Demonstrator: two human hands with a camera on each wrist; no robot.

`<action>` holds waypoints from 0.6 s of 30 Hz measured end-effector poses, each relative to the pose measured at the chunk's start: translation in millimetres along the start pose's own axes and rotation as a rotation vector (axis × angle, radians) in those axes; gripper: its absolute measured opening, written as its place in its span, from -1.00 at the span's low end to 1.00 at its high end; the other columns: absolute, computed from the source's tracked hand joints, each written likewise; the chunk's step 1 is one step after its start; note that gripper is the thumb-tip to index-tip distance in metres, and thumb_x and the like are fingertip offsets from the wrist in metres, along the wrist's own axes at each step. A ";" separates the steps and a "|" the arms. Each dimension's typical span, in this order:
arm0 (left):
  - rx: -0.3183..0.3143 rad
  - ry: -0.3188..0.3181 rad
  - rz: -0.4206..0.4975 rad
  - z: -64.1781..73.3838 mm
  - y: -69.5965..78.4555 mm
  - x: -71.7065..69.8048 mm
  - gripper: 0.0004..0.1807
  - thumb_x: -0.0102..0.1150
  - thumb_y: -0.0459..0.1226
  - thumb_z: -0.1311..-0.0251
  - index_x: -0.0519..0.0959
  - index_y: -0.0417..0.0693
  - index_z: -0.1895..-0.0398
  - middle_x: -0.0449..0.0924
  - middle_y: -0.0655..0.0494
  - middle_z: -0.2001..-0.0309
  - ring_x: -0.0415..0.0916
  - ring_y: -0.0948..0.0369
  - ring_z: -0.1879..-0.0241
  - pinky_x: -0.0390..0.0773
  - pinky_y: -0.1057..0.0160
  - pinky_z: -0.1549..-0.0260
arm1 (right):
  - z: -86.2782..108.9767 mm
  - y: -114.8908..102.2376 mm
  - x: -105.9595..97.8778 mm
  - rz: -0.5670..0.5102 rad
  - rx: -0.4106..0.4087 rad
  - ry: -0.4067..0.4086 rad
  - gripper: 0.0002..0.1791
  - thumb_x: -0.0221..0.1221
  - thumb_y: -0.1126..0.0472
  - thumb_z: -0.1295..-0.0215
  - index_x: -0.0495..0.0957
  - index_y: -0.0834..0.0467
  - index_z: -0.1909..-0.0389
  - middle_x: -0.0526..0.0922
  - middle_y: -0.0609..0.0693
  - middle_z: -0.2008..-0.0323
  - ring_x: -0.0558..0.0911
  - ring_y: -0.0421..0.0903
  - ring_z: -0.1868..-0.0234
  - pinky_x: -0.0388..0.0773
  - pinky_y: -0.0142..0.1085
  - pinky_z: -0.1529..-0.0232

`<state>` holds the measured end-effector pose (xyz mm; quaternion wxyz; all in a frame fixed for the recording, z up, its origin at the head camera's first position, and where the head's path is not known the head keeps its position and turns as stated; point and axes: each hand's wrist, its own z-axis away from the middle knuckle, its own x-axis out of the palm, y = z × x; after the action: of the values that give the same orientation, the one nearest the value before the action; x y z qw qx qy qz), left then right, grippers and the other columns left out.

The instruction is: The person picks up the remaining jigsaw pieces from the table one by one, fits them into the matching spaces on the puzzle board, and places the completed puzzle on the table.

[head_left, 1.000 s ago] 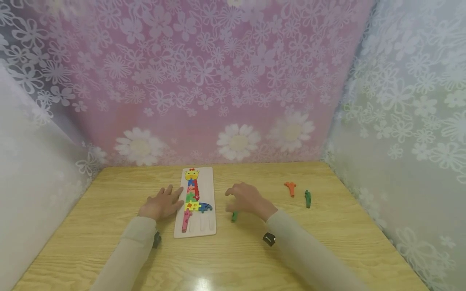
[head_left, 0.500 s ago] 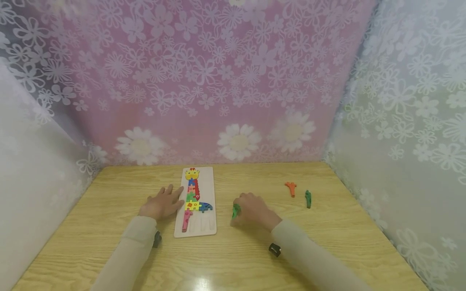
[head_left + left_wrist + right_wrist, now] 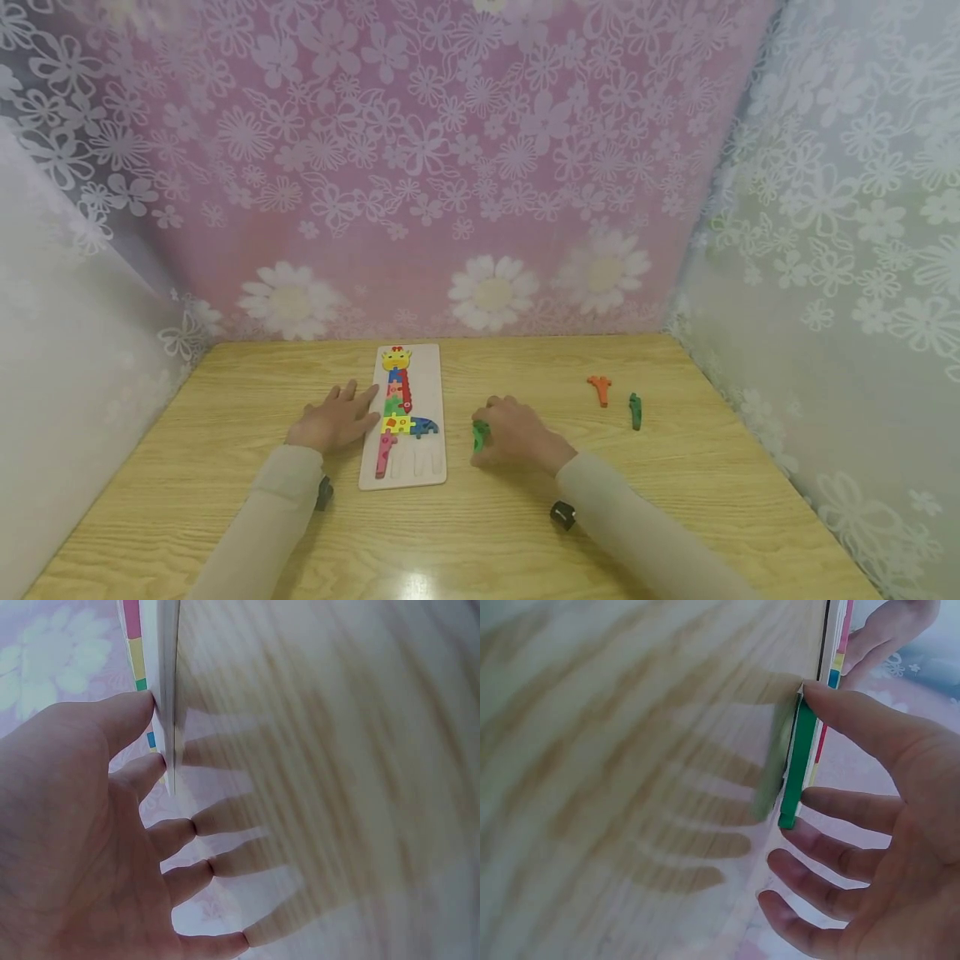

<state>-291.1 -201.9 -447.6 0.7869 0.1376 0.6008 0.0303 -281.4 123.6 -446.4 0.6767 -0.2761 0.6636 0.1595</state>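
Observation:
A pale wooden puzzle board [image 3: 422,379] lies left of centre, bearing a partly filled giraffe of coloured pieces, among them a pink leg piece [image 3: 384,455]. My left hand [image 3: 332,423] has its fingers spread beside the board; thumb and index finger touch its left edge, and the other fingertips rest on the table. Right of the board, my right hand [image 3: 517,433] pinches a green puzzle piece [image 3: 799,761] lengthwise. Its thumb is at one end and the index and middle fingers are near the other, with the piece flat at the tabletop.
Farther right on the wooden table [image 3: 525,542] lie an orange puzzle piece [image 3: 600,390] and another green piece [image 3: 636,411]. Shallow leg-shaped recesses [image 3: 418,460] show at the board's near end. Flower-patterned cloth [image 3: 480,167] walls in the back and sides.
My right hand has come down toward me and taken hold of the near green piece, then shifted it slightly left and turned it. My left hand and the board have stayed put.

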 end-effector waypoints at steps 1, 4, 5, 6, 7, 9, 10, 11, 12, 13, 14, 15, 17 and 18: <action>0.001 0.000 0.000 0.0 0.0 0.0 -0.27 -0.19 0.13 -0.57 0.04 0.11 -0.68 -0.12 -0.32 -0.65 -0.14 -0.42 -0.59 -0.01 -0.67 -0.34 | 0.2 -0.6 -0.2 -0.007 -0.006 0.008 -0.33 0.48 -0.15 -0.07 0.67 0.15 -0.14 0.66 0.14 -0.04 0.53 -0.05 0.17 0.51 -0.27 0.36; 0.002 0.001 -0.002 0.0 -0.1 0.2 -0.27 -0.19 0.13 -0.57 0.04 0.11 -0.68 -0.11 -0.32 -0.65 -0.14 -0.42 -0.59 -0.01 -0.68 -0.33 | 0.9 -3.0 -0.9 -0.036 -0.015 0.026 -0.30 0.49 -0.16 -0.07 0.66 0.17 -0.17 0.65 0.14 -0.05 0.53 -0.03 0.13 0.53 -0.25 0.32; 0.002 0.002 -0.002 -0.1 -0.3 0.3 -0.27 -0.19 0.13 -0.56 0.05 0.11 -0.68 -0.11 -0.32 -0.65 -0.14 -0.42 -0.59 0.00 -0.68 -0.33 | 1.0 -3.6 -1.0 -0.047 -0.014 0.032 -0.29 0.49 -0.17 -0.07 0.66 0.17 -0.17 0.64 0.13 -0.05 0.53 -0.03 0.12 0.53 -0.24 0.30; 0.002 0.003 -0.002 -0.4 -0.5 0.4 -0.27 -0.19 0.13 -0.56 0.05 0.11 -0.68 -0.11 -0.32 -0.65 -0.14 -0.42 -0.59 0.00 -0.68 -0.33 | 0.9 -4.1 -1.1 -0.054 -0.014 0.038 -0.27 0.50 -0.18 -0.07 0.65 0.17 -0.19 0.64 0.12 -0.05 0.53 -0.03 0.11 0.54 -0.22 0.28; 0.001 0.004 -0.003 -0.7 -0.8 0.6 -0.27 -0.19 0.14 -0.56 0.04 0.11 -0.68 -0.11 -0.32 -0.65 -0.14 -0.42 -0.59 0.00 -0.68 -0.33 | 1.0 -4.9 -1.4 -0.064 -0.013 0.044 -0.26 0.50 -0.18 -0.07 0.65 0.17 -0.19 0.63 0.11 -0.05 0.53 -0.03 0.09 0.56 -0.21 0.26; -0.001 0.004 -0.002 -1.3 -1.1 0.6 -0.27 -0.19 0.14 -0.56 0.05 0.11 -0.68 -0.11 -0.32 -0.65 -0.14 -0.42 -0.59 -0.01 -0.68 -0.33 | 0.8 -6.1 -1.5 -0.072 -0.012 0.056 -0.25 0.50 -0.20 -0.07 0.64 0.16 -0.20 0.63 0.10 -0.06 0.54 -0.03 0.07 0.57 -0.19 0.22; -0.002 0.003 -0.002 -1.5 -1.1 0.5 -0.26 -0.19 0.14 -0.56 0.05 0.11 -0.68 -0.11 -0.32 -0.65 -0.14 -0.43 -0.59 0.00 -0.68 -0.33 | 0.6 -6.4 -1.5 -0.073 -0.014 0.063 -0.24 0.50 -0.21 -0.07 0.64 0.16 -0.21 0.63 0.10 -0.06 0.54 -0.03 0.07 0.58 -0.19 0.22; -0.003 0.003 -0.003 -1.7 -1.2 0.5 -0.26 -0.19 0.14 -0.56 0.05 0.11 -0.68 -0.11 -0.32 -0.65 -0.14 -0.43 -0.59 0.00 -0.68 -0.33 | 0.3 -6.9 -1.6 -0.070 -0.018 0.071 -0.24 0.50 -0.22 -0.07 0.65 0.16 -0.20 0.64 0.10 -0.06 0.55 -0.02 0.07 0.59 -0.19 0.22; -0.003 0.002 -0.004 -2.0 -1.2 0.4 -0.26 -0.19 0.14 -0.56 0.05 0.11 -0.68 -0.11 -0.32 -0.65 -0.14 -0.43 -0.59 0.00 -0.68 -0.33 | 0.1 -7.3 -1.7 -0.067 -0.021 0.077 -0.24 0.50 -0.22 -0.07 0.65 0.16 -0.20 0.65 0.10 -0.06 0.56 -0.02 0.07 0.60 -0.19 0.22; -0.004 0.001 -0.005 -2.1 -1.2 0.3 -0.26 -0.19 0.14 -0.56 0.04 0.11 -0.68 -0.11 -0.32 -0.65 -0.14 -0.43 -0.59 0.00 -0.68 -0.33 | -0.1 -7.6 -1.7 -0.065 -0.025 0.083 -0.24 0.50 -0.22 -0.07 0.65 0.15 -0.20 0.65 0.10 -0.06 0.56 -0.02 0.07 0.60 -0.20 0.23; -0.004 0.000 -0.005 -2.1 -1.0 0.2 -0.26 -0.19 0.14 -0.56 0.05 0.12 -0.68 -0.11 -0.32 -0.65 -0.14 -0.43 -0.59 0.00 -0.69 -0.32 | -0.4 -7.8 -1.5 -0.061 -0.030 0.090 -0.24 0.51 -0.23 -0.06 0.66 0.15 -0.19 0.66 0.10 -0.06 0.57 -0.02 0.07 0.60 -0.20 0.23; -0.006 -0.001 -0.005 -2.0 -0.8 0.2 -0.26 -0.19 0.14 -0.56 0.05 0.12 -0.68 -0.11 -0.32 -0.65 -0.14 -0.43 -0.59 0.00 -0.68 -0.32 | -0.7 -7.8 -1.3 -0.057 -0.034 0.095 -0.24 0.51 -0.23 -0.05 0.66 0.14 -0.19 0.67 0.10 -0.05 0.58 -0.02 0.07 0.61 -0.21 0.22; -0.007 -0.001 -0.005 -2.0 -0.7 0.3 -0.26 -0.19 0.14 -0.56 0.05 0.12 -0.68 -0.11 -0.32 -0.65 -0.14 -0.42 -0.59 0.00 -0.69 -0.32 | -1.0 -8.5 -1.6 -0.052 -0.036 0.101 -0.25 0.51 -0.23 -0.04 0.67 0.13 -0.19 0.67 0.09 -0.06 0.59 -0.01 0.06 0.62 -0.21 0.21; -0.007 -0.001 -0.006 -2.0 -0.5 0.3 -0.26 -0.19 0.14 -0.56 0.05 0.11 -0.68 -0.11 -0.32 -0.65 -0.14 -0.43 -0.59 0.00 -0.69 -0.32 | -1.1 -8.9 -1.8 -0.050 -0.038 0.104 -0.24 0.52 -0.23 -0.04 0.67 0.13 -0.19 0.67 0.09 -0.05 0.59 -0.01 0.06 0.63 -0.21 0.21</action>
<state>-292.9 -202.0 -448.5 0.7876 0.1331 0.6009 0.0302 -277.2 116.2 -443.2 0.6397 -0.3136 0.6876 0.1404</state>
